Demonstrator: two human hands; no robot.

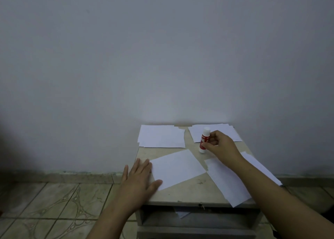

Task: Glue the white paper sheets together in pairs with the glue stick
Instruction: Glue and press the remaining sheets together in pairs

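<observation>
No legible text, number or sign appears in the head view. The glue stick, standing upright on the bench in the grip of the right hand, carries a red label with white lettering, but the characters are too small and blurred to read. The white paper sheets show blank faces, with no print or marking discernible.

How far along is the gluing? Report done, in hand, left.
Done: nothing can be confirmed; whether any sheets in the back-left stack are glued cannot be told. In hand: the right hand grips the capped glue stick standing on the table, while the left hand rests flat on the middle sheet. Left: uncapping, gluing, pairing the loose sheets.
</observation>
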